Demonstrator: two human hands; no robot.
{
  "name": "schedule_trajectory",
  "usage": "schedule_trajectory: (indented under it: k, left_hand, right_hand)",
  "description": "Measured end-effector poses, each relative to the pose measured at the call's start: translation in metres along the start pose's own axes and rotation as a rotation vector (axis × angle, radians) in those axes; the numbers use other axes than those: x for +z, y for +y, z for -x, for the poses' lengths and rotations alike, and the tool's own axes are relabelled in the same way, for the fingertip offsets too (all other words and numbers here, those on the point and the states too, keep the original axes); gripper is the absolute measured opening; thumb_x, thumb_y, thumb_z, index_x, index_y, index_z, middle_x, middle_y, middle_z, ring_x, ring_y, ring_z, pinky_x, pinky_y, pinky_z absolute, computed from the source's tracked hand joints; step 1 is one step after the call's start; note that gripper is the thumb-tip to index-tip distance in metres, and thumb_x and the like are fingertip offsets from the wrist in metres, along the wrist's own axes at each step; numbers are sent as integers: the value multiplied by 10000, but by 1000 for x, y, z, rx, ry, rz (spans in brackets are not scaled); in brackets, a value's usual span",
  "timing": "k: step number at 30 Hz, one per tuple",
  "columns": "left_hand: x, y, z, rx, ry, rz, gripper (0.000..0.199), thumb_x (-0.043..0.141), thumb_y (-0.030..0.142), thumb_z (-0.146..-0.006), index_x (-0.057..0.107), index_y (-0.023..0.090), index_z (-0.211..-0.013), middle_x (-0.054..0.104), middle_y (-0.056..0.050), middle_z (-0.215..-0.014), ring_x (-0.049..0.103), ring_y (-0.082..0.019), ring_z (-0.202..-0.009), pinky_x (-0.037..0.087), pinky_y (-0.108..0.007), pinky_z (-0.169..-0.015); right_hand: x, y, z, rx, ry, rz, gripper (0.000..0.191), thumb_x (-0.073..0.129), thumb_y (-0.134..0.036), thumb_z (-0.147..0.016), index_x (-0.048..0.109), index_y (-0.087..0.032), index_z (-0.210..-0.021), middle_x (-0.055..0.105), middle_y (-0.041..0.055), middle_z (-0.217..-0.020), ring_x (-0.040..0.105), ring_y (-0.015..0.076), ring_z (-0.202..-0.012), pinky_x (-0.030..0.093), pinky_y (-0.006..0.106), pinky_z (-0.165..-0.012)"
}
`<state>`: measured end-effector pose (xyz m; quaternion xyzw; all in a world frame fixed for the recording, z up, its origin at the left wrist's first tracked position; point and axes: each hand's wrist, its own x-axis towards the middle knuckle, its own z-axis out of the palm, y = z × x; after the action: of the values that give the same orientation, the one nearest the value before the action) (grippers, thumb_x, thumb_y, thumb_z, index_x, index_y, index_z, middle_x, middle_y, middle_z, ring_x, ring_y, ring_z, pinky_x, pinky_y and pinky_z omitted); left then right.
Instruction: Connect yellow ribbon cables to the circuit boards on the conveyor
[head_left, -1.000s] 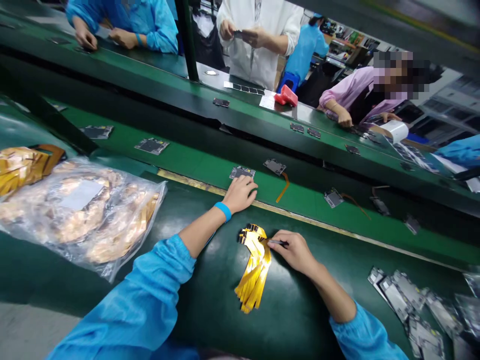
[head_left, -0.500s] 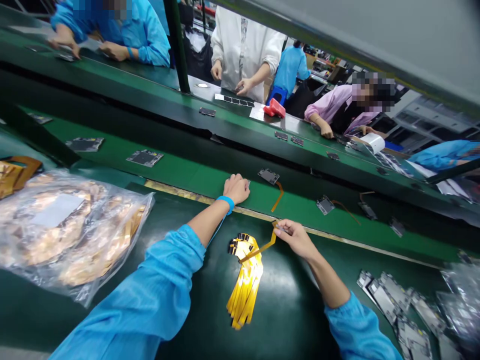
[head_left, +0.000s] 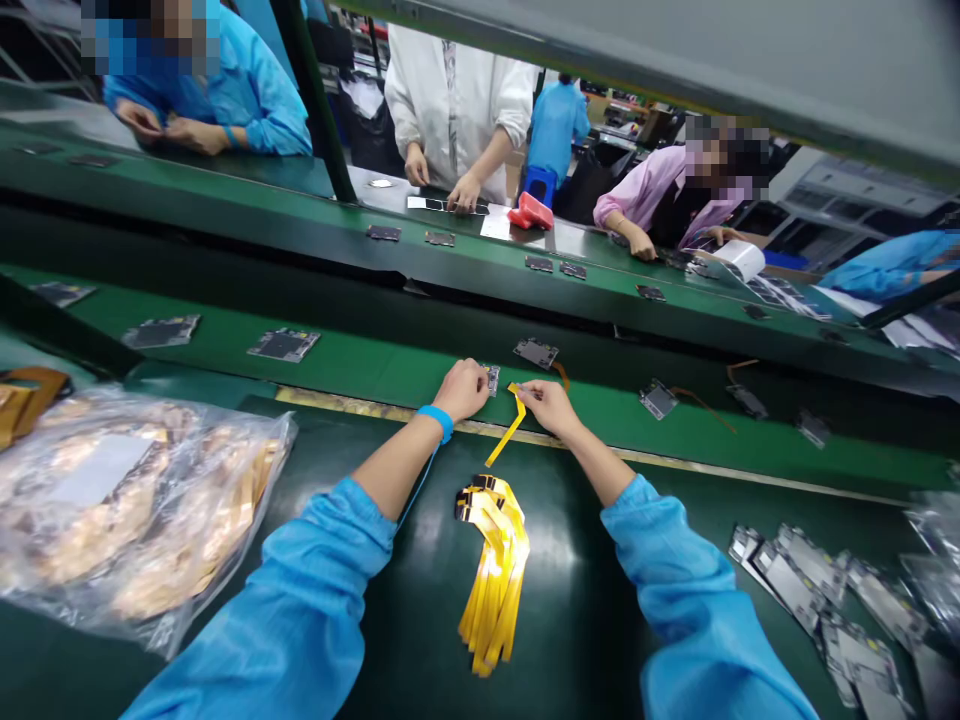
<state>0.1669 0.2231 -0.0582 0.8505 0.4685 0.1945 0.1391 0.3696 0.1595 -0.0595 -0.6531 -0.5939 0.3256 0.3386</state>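
Observation:
My left hand (head_left: 462,390), with a blue wrist strap, is closed on the left side of a small circuit board (head_left: 492,378) on the green belt. Much of that board is hidden behind the fingers. Just right of it, my right hand (head_left: 551,405) pinches the upper end of a yellow flex cable (head_left: 507,440), whose free tail hangs down toward the belt's near edge. Below both hands, a fanned stack of yellow flex cables (head_left: 495,570) with dark connector ends lies on the dark green table.
A clear plastic bag of copper-coloured cables (head_left: 142,500) lies at left. Several metal-plated boards (head_left: 825,610) are piled at right. More boards, such as one board (head_left: 285,344), sit along the green belt (head_left: 390,365). Co-workers work across the line behind a post (head_left: 315,110).
My right hand has lifted the flex cable off the stack area and moved up and left, beside my left hand. The circuit board by my left fingers now shows more.

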Motion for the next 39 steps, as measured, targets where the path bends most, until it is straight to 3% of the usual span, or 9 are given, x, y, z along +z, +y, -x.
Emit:
schedule_trajectory:
  k: [3,9,31,39]
  left_hand:
    - [5,-6,10,97,69,92,134,579,128,-842,687,194,-796,652,-78,-961,576,-245,-948,501,-390,-896]
    - [14,-10,17,166,109,162,160,573,133,-847,705,194,-912,635,-77,-1035,555,-252,-1012,497,-407,-944]
    - [11,3,20,245,6,161,239,540,126,-875,733,196,-998,639,-77,-1191,551,-243,-1112,473,-400,-1045]
    - [12,7,18,269,-10,173,254,550,132,-874,754,207,-1005,647,-82,-1217,561,-249,-1152,477,-421,-1071]
  right_hand:
    - [6,-9,-10,45,49,206,154,678,-327,-880,773,-257,-979,803,39,-1011,733,241,-974,534,313,-838]
    - [2,-16,-16,103,15,394,175,651,-372,-914,792,-282,-966,802,23,-989,726,246,-994,528,296,-808]
    - [-20,23,-22,18,1,312,196,709,-367,-858,808,-235,-965,797,27,-908,708,212,-841,502,270,-730]
    - [-29,30,-19,-23,19,167,267,721,-425,-834,802,-178,-894,780,43,-827,684,204,-758,519,271,-695]
